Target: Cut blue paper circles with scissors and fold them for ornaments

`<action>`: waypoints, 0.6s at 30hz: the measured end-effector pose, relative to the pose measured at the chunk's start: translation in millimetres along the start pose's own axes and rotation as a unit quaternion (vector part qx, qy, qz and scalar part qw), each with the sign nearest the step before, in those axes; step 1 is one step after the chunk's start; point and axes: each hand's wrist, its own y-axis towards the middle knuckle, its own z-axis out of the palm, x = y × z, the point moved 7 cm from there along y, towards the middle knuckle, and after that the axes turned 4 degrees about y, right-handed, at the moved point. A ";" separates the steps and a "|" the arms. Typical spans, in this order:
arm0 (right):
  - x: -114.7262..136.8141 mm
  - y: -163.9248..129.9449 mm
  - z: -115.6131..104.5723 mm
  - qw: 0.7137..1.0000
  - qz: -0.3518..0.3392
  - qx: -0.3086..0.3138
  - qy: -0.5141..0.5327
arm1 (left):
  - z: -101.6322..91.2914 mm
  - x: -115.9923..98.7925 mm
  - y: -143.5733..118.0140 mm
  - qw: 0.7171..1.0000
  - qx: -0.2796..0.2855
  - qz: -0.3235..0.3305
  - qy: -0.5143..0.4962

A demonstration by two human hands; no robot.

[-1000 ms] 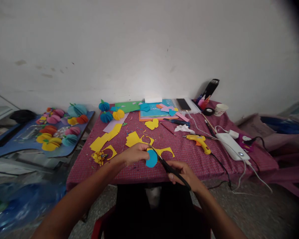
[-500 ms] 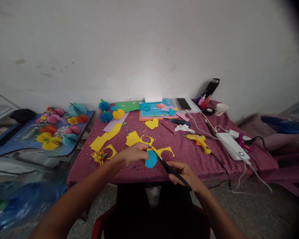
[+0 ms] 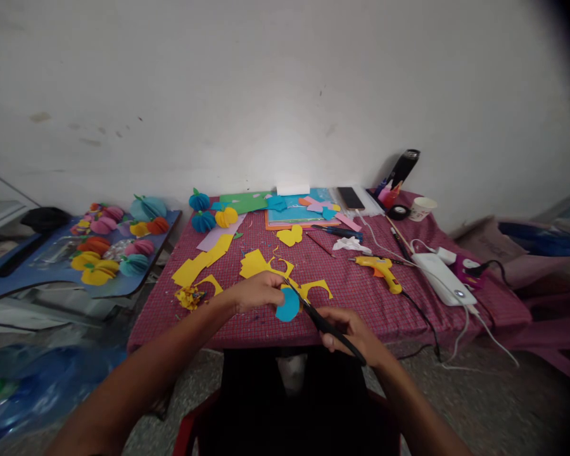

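Observation:
My left hand [image 3: 263, 291] pinches a round blue paper disc [image 3: 287, 305] at its left edge, above the table's front. There is yellow paper just behind the disc. Black-handled scissors [image 3: 330, 326] are gripped in my right hand [image 3: 351, 332]; their blades point up and left along the disc's upper right edge. Whether the blades touch the paper I cannot tell. Beyond my hands lie yellow paper offcuts [image 3: 317, 289] with round cut-outs, and a small stack of yellow paper pieces [image 3: 254, 263].
A yellow glue gun [image 3: 382, 271] and a white power bank or strip [image 3: 444, 278] with cables lie on the right. A phone [image 3: 350, 197], coloured paper sheets [image 3: 247, 202] and a paper cup [image 3: 422, 208] are at the back. Folded paper pumpkins [image 3: 99, 272] sit on the blue side table [image 3: 19, 272].
The blue disc has tilted or shifted very slightly between my fingers. My hands and the scissors stay in nearly the same place.

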 end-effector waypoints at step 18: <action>-2.3 -0.1 -5.5 1.000 0.026 -0.001 -0.012 | 3.6 0.5 -0.8 1.000 0.022 0.001 0.007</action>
